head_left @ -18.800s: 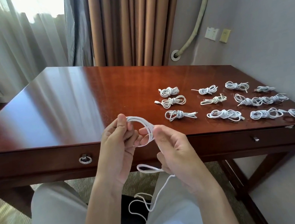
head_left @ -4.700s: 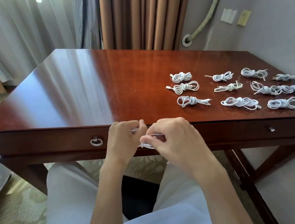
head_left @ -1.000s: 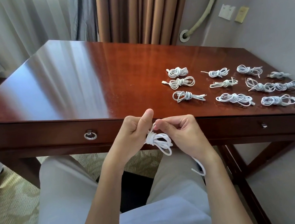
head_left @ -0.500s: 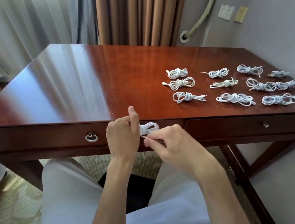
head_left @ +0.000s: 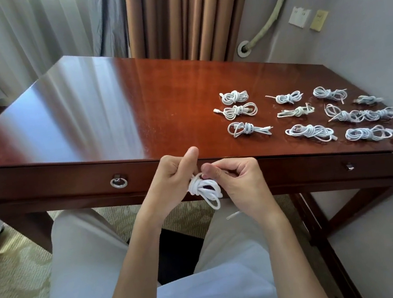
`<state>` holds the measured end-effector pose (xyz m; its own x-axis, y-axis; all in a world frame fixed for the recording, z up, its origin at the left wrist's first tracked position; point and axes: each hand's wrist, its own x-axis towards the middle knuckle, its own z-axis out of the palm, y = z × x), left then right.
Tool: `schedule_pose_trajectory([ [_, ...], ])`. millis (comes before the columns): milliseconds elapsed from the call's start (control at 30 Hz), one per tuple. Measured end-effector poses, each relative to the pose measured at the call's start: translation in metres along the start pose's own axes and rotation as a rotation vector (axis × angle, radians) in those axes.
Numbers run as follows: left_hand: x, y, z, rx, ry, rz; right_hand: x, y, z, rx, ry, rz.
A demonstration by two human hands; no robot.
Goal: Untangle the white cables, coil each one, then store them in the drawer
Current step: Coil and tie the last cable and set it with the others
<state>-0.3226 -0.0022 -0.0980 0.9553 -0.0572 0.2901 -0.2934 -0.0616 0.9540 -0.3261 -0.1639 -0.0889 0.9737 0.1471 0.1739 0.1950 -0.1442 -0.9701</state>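
Drawer pull (head_left: 118, 182): ring on the closed left drawer front, at 9 o'clock from the hands
Left hand (head_left: 172, 179): fingers curled round one end of the white cable, thumb raised
White cable (head_left: 205, 190): bundled coil held between both hands, below the bench edge, loop hanging toward 6 o'clock
Right hand (head_left: 237, 181): fingers curled, pinching the coil's other side
Bench (head_left: 89, 117): glossy red-brown top
Coiled cables (head_left: 306, 111): tied bundles in rows at 2 o'clock from the hands, on the right half
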Motion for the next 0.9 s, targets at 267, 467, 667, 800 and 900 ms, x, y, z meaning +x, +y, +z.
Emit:
schedule_pose_trajectory([
  [267,0.012,-0.008,0.011,-0.179,0.647,-0.161,-0.01,0.006,0.03,-0.486,-0.158,-0.079],
  [467,0.009,-0.008,0.004,0.506,0.608,0.04,-0.018,-0.032,0.031,-1.008,-0.133,-0.222],
  [667,0.01,-0.013,-0.005,0.746,0.204,0.142,-0.013,-0.039,0.009,-0.853,0.02,-0.258],
  [800,0.006,-0.013,-0.007,0.351,-0.013,0.075,-0.008,-0.032,0.001,-0.507,-0.055,-0.175],
  [900,0.0,-0.003,-0.007,0.12,-0.094,0.011,-0.004,-0.027,-0.001,-0.184,-0.054,-0.102],
])
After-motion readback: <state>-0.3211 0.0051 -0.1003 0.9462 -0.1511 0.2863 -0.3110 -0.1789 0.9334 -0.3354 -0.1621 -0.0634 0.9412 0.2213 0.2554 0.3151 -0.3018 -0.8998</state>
